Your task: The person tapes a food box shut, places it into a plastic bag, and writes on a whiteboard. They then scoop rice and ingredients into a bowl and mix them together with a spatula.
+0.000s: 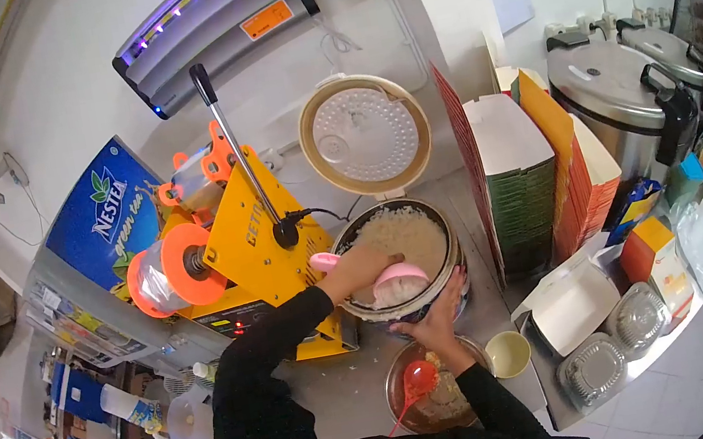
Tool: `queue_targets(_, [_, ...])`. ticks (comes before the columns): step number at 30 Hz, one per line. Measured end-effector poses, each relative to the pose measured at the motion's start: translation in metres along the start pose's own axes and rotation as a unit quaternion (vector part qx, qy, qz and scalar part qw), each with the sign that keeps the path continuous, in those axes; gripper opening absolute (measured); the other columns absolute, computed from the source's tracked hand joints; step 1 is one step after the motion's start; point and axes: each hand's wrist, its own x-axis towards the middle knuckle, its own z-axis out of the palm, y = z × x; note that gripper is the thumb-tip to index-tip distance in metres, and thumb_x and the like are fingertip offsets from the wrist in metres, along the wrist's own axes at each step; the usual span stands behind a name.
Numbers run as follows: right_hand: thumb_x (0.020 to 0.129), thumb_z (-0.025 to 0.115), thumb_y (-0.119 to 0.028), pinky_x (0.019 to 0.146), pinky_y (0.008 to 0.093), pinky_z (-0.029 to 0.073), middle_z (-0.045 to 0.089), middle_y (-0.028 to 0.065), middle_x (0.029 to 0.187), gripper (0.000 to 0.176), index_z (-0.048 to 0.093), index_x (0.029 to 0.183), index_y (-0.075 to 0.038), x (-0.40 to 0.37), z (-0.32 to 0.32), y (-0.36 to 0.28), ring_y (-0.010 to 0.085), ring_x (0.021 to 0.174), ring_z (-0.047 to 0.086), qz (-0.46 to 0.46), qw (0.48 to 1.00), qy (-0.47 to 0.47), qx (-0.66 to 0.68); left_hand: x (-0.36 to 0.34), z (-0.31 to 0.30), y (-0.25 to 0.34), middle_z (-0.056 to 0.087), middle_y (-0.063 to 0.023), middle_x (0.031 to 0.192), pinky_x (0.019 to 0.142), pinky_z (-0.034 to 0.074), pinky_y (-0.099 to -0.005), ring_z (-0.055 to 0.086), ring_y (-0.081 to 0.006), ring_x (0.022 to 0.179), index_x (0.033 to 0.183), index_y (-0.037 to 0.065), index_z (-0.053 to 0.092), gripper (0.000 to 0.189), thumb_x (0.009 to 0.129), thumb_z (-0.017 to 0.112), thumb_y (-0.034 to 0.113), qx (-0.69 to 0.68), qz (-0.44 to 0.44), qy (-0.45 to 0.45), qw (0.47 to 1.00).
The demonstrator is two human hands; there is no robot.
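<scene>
My left hand (362, 272) is closed around a pink scoop (401, 286), whose rounded bowl holds some white rice. The scoop is over the near side of an open rice cooker (456, 250). Cooked white rice (405, 231) fills much of its pot. With fingers spread, my right hand (436, 324) rests against the cooker's near right outer wall. Behind the pot stands the raised lid (370, 137). Just below my right hand is a metal bowl (391, 380) with an orange-red ladle (419, 379) and some food in it.
A yellow cup-sealing machine (257, 235) with an upright lever stands left of the cooker. A small pale yellow bowl (510, 353) sits to the right. Stacked cartons (520, 182), an open paper box (575, 307), clear plastic containers (593, 372) and large steel cookers (606, 84) lie farther right.
</scene>
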Motion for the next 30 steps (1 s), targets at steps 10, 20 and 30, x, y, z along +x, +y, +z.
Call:
queue_targets(10, [0.046, 0.075, -0.04, 0.097, 0.0413, 0.01, 0.003, 0.0314, 0.127, 0.12, -0.005, 0.123, 0.007, -0.006, -0.05, 0.017, 0.04, 0.12, 0.005, -0.089, 0.985, -0.141, 0.048, 0.017, 0.038, -0.078, 0.053, -0.0065, 0.059, 0.042, 0.038, -0.0278, 0.051, -0.0141, 0.051, 0.083, 0.006, 0.056, 0.029, 0.055, 0.064, 0.007, -0.326, -0.164, -0.29, 0.885])
queue_targets(20, [0.073, 0.056, -0.008, 0.091, 0.0354, 0.029, 0.028, 0.0143, 0.126, 0.064, 0.019, 0.125, -0.002, -0.077, -0.157, 0.033, 0.0258, 0.113, 0.032, 0.106, 0.97, -0.075, 0.207, -0.081, -0.032, 0.063, 0.051, -0.0001, 0.07, 0.052, 0.039, -0.0234, 0.047, -0.0077, 0.06, 0.11, 0.01, 0.044, 0.042, 0.07, 0.057, 0.013, -0.659, -0.215, -0.004, 0.721])
queue_targets(30, [0.076, 0.05, -0.005, 0.08, 0.029, 0.037, 0.041, 0.0112, 0.11, 0.044, 0.033, 0.117, -0.002, -0.101, -0.159, 0.037, 0.0199, 0.098, 0.044, 0.159, 0.966, 0.039, 0.198, -0.107, 0.101, 0.194, 0.045, -0.0082, 0.09, 0.061, 0.046, -0.0373, 0.053, -0.0289, 0.07, 0.119, 0.028, 0.035, 0.057, 0.067, 0.051, 0.009, -0.149, -0.286, 0.108, 0.941])
